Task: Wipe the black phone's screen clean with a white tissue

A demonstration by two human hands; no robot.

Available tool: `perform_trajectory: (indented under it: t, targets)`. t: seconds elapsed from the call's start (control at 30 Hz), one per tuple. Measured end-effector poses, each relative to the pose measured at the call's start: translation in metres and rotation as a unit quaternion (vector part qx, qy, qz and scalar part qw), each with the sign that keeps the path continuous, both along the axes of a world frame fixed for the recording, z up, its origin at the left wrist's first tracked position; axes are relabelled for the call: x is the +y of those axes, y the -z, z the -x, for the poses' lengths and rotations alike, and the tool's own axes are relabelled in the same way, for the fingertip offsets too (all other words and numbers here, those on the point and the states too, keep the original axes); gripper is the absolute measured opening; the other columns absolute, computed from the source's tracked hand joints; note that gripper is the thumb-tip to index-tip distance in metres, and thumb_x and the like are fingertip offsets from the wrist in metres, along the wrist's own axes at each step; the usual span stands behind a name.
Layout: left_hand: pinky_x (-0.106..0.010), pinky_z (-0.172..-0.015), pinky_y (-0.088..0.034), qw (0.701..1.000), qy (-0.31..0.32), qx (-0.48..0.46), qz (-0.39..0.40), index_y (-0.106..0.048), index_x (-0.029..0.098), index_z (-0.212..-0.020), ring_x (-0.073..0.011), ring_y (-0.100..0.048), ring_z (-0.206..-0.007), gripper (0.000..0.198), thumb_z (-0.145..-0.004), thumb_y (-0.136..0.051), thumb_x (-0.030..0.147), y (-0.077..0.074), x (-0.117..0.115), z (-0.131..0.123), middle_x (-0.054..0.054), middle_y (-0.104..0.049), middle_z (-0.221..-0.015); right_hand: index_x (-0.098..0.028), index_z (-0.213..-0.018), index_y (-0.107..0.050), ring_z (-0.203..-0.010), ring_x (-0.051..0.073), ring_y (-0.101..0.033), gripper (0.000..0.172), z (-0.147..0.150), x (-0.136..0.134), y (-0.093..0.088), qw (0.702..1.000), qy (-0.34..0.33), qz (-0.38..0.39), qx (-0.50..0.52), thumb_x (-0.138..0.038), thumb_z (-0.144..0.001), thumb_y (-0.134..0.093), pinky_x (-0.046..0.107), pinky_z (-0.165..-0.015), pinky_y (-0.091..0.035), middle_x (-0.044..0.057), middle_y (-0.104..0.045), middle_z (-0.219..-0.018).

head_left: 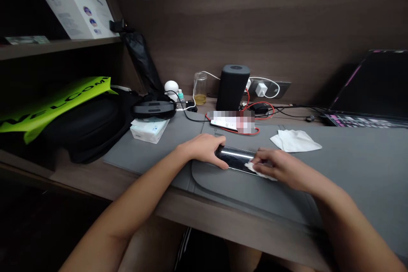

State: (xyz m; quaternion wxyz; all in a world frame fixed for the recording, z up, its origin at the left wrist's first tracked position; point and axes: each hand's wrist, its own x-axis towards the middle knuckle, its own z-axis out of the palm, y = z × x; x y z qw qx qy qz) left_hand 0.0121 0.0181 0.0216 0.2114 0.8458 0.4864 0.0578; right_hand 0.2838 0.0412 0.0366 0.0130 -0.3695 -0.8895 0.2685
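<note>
A glossy black phone point(235, 158) lies flat on the grey desk mat point(178, 153), a streak of light reflected along its screen. My left hand point(206, 149) grips its left end, thumb on the near edge and fingers at the far edge. Pinched in my right hand point(274, 165) is a crumpled white tissue point(250, 166), pressed on the phone's right part. That end of the phone is hidden under the hand and tissue. Behind my right hand lies a folded white tissue point(296, 141) on the mat.
Behind the phone are a second phone point(223, 121) with a lit screen, red cable and a dark speaker point(233, 88). A tissue pack point(150, 129) sits under a black headset point(154, 109) at left, beside a glass jar point(200, 88). An open laptop point(376, 89) stands at right.
</note>
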Motion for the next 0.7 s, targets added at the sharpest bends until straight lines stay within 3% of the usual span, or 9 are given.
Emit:
perform_trajectory:
  t: [0.1, 0.37, 0.6, 0.7]
  targets:
    - [-0.03, -0.062, -0.035, 1.0, 0.004, 0.006, -0.004, -0.053, 0.023, -0.102, -0.0231, -0.061, -0.08, 0.061, -0.071, -0.067, 0.073, 0.001, 0.001, 0.0, -0.003, -0.065, -0.089, -0.023, -0.083, -0.066, -0.066, 0.019, -0.057, 0.026, -0.004, 0.001, -0.001, 1.0, 0.017, 0.014, -0.009, -0.043, -0.09, -0.051, 0.03, -0.061, -0.041, 0.004, -0.066, -0.077]
    - [-0.031, -0.061, -0.034, 1.0, 0.004, 0.005, -0.004, -0.053, 0.023, -0.103, -0.0233, -0.062, -0.079, 0.06, -0.072, -0.068, 0.072, 0.001, 0.0, -0.001, -0.003, -0.066, -0.089, -0.021, -0.082, -0.067, -0.075, 0.02, -0.058, 0.032, 0.039, -0.011, 0.009, 0.995, -0.016, -0.088, 0.043, -0.039, -0.097, -0.045, 0.031, -0.069, -0.042, 0.008, -0.063, -0.087]
    - [-0.031, -0.063, -0.036, 1.0, -0.007, 0.009, 0.005, -0.053, 0.023, -0.103, -0.0236, -0.061, -0.082, 0.061, -0.07, -0.069, 0.072, 0.0, -0.001, -0.002, -0.003, -0.066, -0.092, -0.022, -0.086, -0.067, -0.075, 0.02, -0.059, 0.024, -0.001, 0.005, 0.007, 0.999, 0.01, -0.024, 0.032, -0.039, -0.092, -0.051, 0.031, -0.069, -0.043, 0.005, -0.067, -0.086]
    - [-0.031, -0.064, -0.036, 1.0, -0.004, 0.01, 0.005, -0.053, 0.023, -0.105, -0.024, -0.061, -0.082, 0.062, -0.071, -0.068, 0.072, 0.001, 0.0, -0.002, -0.004, -0.066, -0.093, -0.022, -0.083, -0.066, -0.073, 0.02, -0.059, 0.025, -0.001, 0.004, 0.007, 0.999, 0.021, -0.022, 0.027, -0.04, -0.092, -0.051, 0.03, -0.067, -0.042, 0.005, -0.067, -0.084]
